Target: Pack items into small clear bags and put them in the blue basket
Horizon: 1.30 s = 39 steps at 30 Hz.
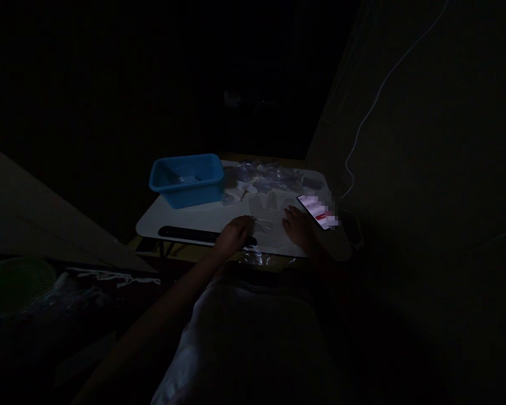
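A clear plastic bag (pixel 263 226) lies across the near part of a small white table (pixel 152 222), and its shiny lower end hangs over the front edge. My left hand (pixel 236 232) is closed on the bag's left side, above the end of a dark slot in the tabletop. At the bag's right side, my right hand (pixel 298 226) has its fingers bent onto the plastic; the dim light hides their exact grip. Just beyond that hand, a lit phone (pixel 314 211) rests face up, partly pixelated.
A blue plastic basin (pixel 194 191) stands at the table's back left. Crumpled clear plastic packaging (pixel 270 175) and small pale pieces (pixel 236 191) lie beside it. A white cable (pixel 377 98) runs down the right wall. A green round item (pixel 19 286) is at lower left.
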{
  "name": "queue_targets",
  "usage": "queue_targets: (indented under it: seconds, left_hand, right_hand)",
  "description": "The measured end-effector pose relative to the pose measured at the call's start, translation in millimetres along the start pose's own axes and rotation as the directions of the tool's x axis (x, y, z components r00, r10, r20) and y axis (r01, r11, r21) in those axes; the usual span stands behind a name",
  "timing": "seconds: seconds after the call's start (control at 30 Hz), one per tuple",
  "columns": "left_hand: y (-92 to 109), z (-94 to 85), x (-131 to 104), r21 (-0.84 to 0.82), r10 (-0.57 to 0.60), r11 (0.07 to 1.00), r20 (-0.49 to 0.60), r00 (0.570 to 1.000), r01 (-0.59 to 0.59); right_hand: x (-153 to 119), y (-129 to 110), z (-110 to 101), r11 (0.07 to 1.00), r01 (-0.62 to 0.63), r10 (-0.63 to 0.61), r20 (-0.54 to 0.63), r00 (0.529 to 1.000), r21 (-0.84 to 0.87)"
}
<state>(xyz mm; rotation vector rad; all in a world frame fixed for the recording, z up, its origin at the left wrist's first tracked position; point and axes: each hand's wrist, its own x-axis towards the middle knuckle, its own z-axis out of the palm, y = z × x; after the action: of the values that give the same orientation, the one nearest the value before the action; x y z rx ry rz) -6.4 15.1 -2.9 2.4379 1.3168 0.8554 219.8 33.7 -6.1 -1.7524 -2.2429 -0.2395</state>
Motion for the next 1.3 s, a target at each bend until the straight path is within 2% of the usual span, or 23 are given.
queue_targets:
  seconds: [0.1,0.2,0.43,0.63,0.77,0.87,0.97,1.1,1.2,1.3]
  left_hand:
    - [-8,2.6,9,0.090,0.082,0.992,0.073,0.994,-0.089]
    - [-10,5.7,12,0.181,0.114,0.974,0.133,0.985,-0.137]
    - [-3,0.8,4,0.280,0.083,0.950,0.199,0.977,-0.138]
    - [-2,0.8,3,0.334,0.065,0.933,0.211,0.975,-0.134]
    - [1,0.5,3,0.370,0.066,0.918,0.218,0.974,-0.145]
    - [2,-0.3,4,0.394,0.064,0.905,0.239,0.969,-0.157]
    - [2,-0.1,5,0.413,0.066,0.896,0.245,0.967,-0.166]
    - [2,1.5,6,0.432,0.068,0.886,0.244,0.967,-0.171]
    - [3,2.7,6,0.444,0.068,0.879,0.242,0.968,-0.173]
    - [3,3.8,6,0.442,0.080,0.879,0.232,0.969,-0.179]
  right_hand:
    - [0,0,0,1.000,-0.003,0.003,-0.003,1.000,0.001]
    - [0,0,0,1.000,0.002,-0.002,-0.003,1.000,0.005]
    - [-1,1,0,1.000,0.013,-0.012,-0.022,1.000,0.010]
    - [-2,3,5,1.000,0.016,-0.015,-0.077,0.997,0.024]
    - [-3,9,4,0.999,-0.014,0.022,-0.150,0.988,0.052]
    - [-3,8,-3,0.996,-0.079,0.084,-0.134,0.988,0.040]
    - [-2,-8,-13,0.988,-0.153,0.151,-0.093,0.984,-0.014]
    - [3,-46,-21,0.988,-0.154,0.154,0.001,0.988,-0.027]
    - [7,-66,-18,0.983,-0.178,0.181,0.073,0.981,-0.037]
    - [8,-68,-10,0.979,-0.193,0.200,0.122,0.972,-0.063]
